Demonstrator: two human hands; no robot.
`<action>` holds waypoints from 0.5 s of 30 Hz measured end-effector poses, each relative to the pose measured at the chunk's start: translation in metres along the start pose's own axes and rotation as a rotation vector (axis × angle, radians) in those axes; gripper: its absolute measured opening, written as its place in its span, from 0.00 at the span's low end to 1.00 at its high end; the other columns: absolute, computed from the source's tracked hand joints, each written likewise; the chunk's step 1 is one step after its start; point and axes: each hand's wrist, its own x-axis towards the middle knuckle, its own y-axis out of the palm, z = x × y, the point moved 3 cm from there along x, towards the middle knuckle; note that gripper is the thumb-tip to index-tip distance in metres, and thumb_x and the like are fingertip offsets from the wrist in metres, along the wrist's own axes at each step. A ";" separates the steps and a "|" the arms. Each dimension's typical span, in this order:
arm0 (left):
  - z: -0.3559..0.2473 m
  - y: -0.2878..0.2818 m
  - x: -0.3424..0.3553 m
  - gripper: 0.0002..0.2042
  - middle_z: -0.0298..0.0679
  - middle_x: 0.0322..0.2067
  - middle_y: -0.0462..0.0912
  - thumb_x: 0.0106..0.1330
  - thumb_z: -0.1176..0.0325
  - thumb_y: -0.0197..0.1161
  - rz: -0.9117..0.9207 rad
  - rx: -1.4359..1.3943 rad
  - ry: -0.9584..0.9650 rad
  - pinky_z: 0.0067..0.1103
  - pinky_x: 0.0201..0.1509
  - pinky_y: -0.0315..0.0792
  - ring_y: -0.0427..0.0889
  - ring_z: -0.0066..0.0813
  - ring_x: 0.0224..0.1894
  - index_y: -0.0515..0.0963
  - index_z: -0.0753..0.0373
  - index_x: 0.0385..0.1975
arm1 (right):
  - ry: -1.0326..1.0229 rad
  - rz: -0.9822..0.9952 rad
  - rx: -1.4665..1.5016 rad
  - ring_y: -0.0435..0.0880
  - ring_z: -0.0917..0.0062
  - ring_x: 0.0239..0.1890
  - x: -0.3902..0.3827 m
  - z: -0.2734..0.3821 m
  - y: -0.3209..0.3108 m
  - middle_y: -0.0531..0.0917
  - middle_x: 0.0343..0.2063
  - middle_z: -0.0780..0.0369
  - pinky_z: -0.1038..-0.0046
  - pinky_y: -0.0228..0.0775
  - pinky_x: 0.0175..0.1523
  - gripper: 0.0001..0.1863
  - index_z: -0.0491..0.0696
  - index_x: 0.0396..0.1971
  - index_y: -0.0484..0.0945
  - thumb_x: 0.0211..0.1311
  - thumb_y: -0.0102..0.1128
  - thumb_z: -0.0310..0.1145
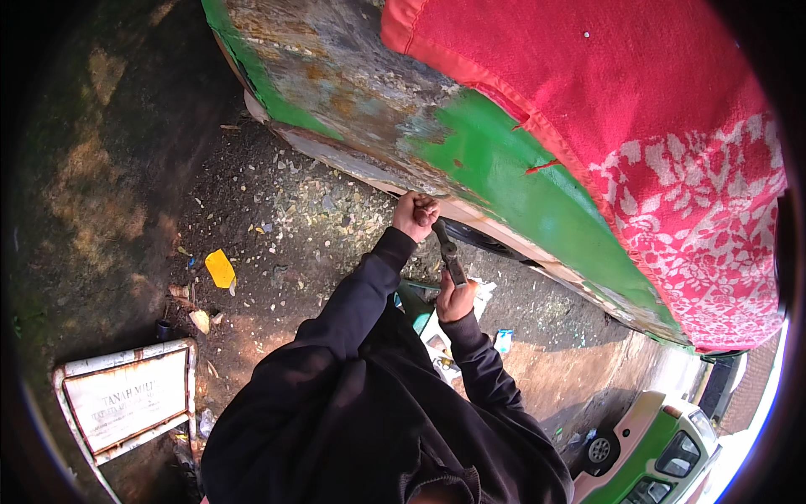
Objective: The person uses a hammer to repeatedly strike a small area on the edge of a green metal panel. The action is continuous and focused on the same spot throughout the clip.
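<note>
Close to the car's lower edge, my left hand (416,216) is closed in a fist; whatever it may hold is hidden inside the fingers. My right hand (456,300), lower and to the right, is closed around a hammer (448,251). The dark metal head of the hammer points up toward my left fist. Ahead of both hands is the car body (495,147), green with a pale lower strip and large rusty, bare patches. Part of a dark tyre (477,236) shows under its edge.
A red towel with white flowers (579,84) drapes over the car. Paint flakes and a yellow scrap (220,269) lie on the dirt ground. A rusty-framed white sign (126,399) stands lower left. A green-and-white vehicle (651,454) is parked lower right. Tools and papers (438,344) lie beside my body.
</note>
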 end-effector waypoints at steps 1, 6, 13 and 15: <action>-0.004 -0.004 -0.002 0.09 0.34 0.12 0.59 0.54 0.77 0.46 0.005 0.006 0.015 0.22 0.20 0.63 0.59 0.26 0.15 0.59 0.62 0.13 | -0.119 -0.116 0.127 0.71 0.76 0.13 -0.003 0.005 -0.001 0.69 0.10 0.62 0.71 0.61 0.18 0.13 0.37 0.23 0.72 0.60 0.45 0.31; -0.004 -0.002 -0.001 0.09 0.34 0.12 0.60 0.53 0.78 0.46 -0.041 -0.057 0.062 0.22 0.20 0.63 0.59 0.26 0.15 0.59 0.62 0.13 | -0.316 -0.066 0.108 0.68 0.64 0.10 0.000 0.011 -0.002 0.67 0.09 0.57 0.67 0.57 0.17 0.10 0.38 0.29 0.70 0.56 0.48 0.31; -0.008 0.006 0.006 0.11 0.34 0.11 0.59 0.55 0.76 0.44 -0.102 -0.084 0.044 0.23 0.22 0.66 0.61 0.28 0.14 0.57 0.61 0.11 | 0.017 -0.148 0.314 0.72 0.74 0.09 0.006 0.026 -0.013 0.68 0.07 0.61 0.74 0.60 0.17 0.16 0.38 0.28 0.73 0.61 0.48 0.39; -0.018 0.001 0.006 0.11 0.34 0.11 0.59 0.54 0.76 0.44 -0.125 -0.067 0.072 0.23 0.22 0.65 0.61 0.28 0.14 0.56 0.61 0.11 | -0.154 -0.201 0.537 0.67 0.82 0.09 0.000 0.014 -0.006 0.64 0.07 0.65 0.78 0.56 0.15 0.23 0.40 0.23 0.71 0.63 0.45 0.48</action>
